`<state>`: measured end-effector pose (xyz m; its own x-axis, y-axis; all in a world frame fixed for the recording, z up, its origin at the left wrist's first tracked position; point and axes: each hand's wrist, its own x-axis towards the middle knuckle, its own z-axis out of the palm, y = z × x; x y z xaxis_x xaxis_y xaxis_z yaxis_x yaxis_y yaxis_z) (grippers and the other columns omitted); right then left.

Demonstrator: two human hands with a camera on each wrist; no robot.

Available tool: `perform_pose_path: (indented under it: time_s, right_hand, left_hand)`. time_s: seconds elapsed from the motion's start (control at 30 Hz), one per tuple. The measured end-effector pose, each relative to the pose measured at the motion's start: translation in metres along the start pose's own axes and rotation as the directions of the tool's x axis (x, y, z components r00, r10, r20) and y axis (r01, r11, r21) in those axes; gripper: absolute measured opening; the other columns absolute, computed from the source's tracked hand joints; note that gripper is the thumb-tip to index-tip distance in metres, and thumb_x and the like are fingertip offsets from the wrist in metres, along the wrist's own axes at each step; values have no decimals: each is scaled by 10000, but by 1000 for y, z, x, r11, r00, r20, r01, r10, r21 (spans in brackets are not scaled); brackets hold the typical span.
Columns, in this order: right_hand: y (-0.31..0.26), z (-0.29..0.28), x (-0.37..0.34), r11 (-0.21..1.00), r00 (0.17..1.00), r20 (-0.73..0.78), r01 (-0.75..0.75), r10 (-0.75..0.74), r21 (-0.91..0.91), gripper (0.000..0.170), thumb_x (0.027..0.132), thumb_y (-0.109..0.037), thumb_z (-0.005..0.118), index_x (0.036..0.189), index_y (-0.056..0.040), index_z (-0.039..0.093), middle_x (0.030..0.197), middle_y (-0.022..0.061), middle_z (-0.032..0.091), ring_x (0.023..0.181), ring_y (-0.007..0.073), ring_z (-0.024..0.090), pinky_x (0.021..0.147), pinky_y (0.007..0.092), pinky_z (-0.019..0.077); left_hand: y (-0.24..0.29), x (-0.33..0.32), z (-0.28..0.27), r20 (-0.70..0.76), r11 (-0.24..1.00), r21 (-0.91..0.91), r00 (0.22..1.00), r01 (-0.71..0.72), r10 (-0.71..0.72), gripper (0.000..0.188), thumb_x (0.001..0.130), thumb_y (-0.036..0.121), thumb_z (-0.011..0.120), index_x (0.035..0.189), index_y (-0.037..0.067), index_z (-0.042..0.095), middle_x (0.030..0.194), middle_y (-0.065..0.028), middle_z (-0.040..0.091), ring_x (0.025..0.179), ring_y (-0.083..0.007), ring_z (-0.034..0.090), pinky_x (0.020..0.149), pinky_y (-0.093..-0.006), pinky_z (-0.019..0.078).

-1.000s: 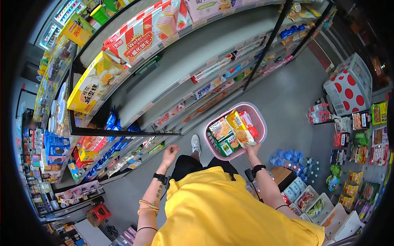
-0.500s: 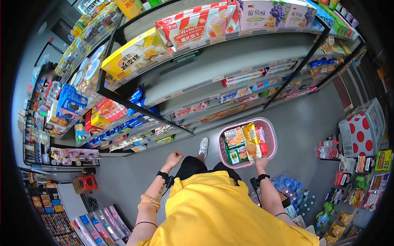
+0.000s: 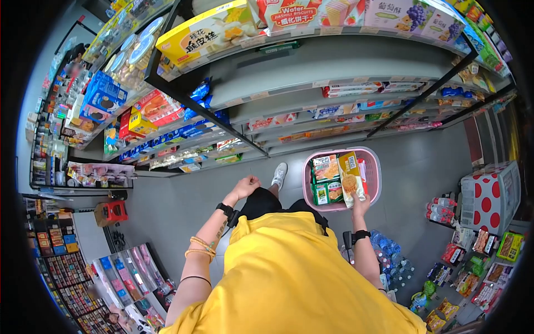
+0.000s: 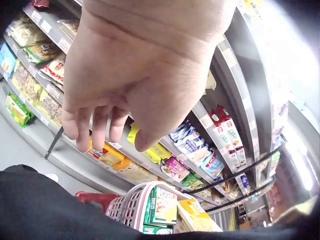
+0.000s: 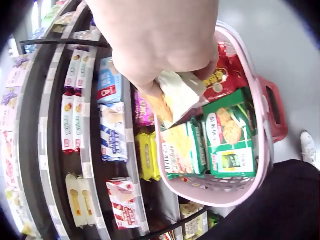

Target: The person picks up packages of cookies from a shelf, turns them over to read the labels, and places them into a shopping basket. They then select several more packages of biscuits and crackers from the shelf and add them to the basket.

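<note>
My right hand (image 3: pixel 361 205) pinches the near end of a yellow-and-white biscuit packet (image 3: pixel 349 170) over a pink plastic basket (image 3: pixel 376 177). In the right wrist view the thumb and fingers close round the packet's pale end (image 5: pixel 182 91). Inside the basket lie a green biscuit packet (image 5: pixel 231 132), a green-and-white cracker packet (image 5: pixel 181 148) and a red packet (image 5: pixel 226 77). My left hand (image 3: pixel 243 187) hangs empty in front of the legs, left of the basket, its fingers loosely curled. The left wrist view shows its palm (image 4: pixel 135 75) with nothing held.
Snack shelves (image 3: pixel 311 55) run along the front, bearing a yellow cake box (image 3: pixel 203 34) and a wafer bag (image 3: pixel 303 14). Wrapped water bottles (image 3: pixel 392 259) stand on the floor at the right. A red-dotted white bin (image 3: pixel 489 195) is further right. A white shoe (image 3: pixel 280 174) stands left of the basket.
The head view has turned, so shelves and basket sit further right in it. The right hand keeps its grip on the yellow-and-white packet at the basket; the left hand stays empty.
</note>
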<state>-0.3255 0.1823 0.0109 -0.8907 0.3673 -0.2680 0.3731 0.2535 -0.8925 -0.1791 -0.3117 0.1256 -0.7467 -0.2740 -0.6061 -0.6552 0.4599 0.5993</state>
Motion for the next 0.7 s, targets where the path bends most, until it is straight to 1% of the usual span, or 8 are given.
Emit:
perform_pose_path:
  time_s: [0.07,0.1,0.2,0.27,0.37,0.5,0.6,0.7]
  right_hand:
    - [-43,-3,-7,991,999,-32,-22,26,131,415,700,-142,836,987,20,584,907,113,686,810,200,639,758,340,512]
    - [-79,-8,-16,1000,998,-57,-8,8,1,351,715,-100,808,960,23,588,910,110,685,811,173,638,755,327,514]
    - [-129,-18,-24,998,997,29,68,-68,-8,313,727,-91,791,940,26,594,896,110,686,808,163,639,749,323,517]
    - [-168,-20,-30,998,973,227,15,-28,61,285,754,-69,760,962,24,590,921,96,681,820,156,642,760,303,517]
    - [-225,-8,-45,994,841,539,-94,47,59,383,780,-51,731,1119,23,569,1019,88,662,898,153,640,789,283,513]
    - [-241,37,-54,968,669,743,-171,-21,182,522,803,-60,714,1273,26,503,1143,114,627,1007,161,626,842,281,512]
    - [-254,76,-63,923,583,812,-316,6,221,557,831,-77,706,1325,21,469,1204,127,606,1071,183,624,891,294,515]
    - [-278,111,-67,871,541,840,-428,34,240,544,877,-124,708,1341,6,456,1231,122,602,1132,207,615,943,318,519]
  left_hand:
    - [18,-6,-4,14,1000,-19,1000,-25,25,474,883,389,654,1177,19,623,1067,-136,700,992,-252,668,892,-350,513]
    - [28,-7,-7,6,999,-33,999,-38,38,449,889,377,658,1156,17,628,1048,-128,697,976,-240,664,886,-346,512]
    - [57,-12,-17,65,996,-57,995,-75,79,478,897,381,664,1204,17,616,1095,-132,688,994,-227,660,895,-345,508]
    - [87,-18,-27,149,992,-82,982,-100,112,509,902,393,664,1240,17,610,1134,-143,683,1034,-230,652,921,-346,499]
    - [104,-16,-25,210,937,-278,939,-210,273,635,903,430,673,1362,20,517,1247,-161,637,1118,-237,621,972,-363,477]
    - [123,-16,-31,241,763,-644,931,-58,274,863,868,419,737,1492,14,298,1317,-140,563,1165,-232,589,911,-344,522]
    - [146,-34,-53,288,716,-698,919,10,268,739,882,278,749,1445,25,342,1299,-108,580,1175,-216,597,858,-348,568]
    - [135,-22,-66,115,660,-751,981,-16,155,719,855,230,780,1398,9,364,1288,-118,587,1161,-216,607,825,-340,587]
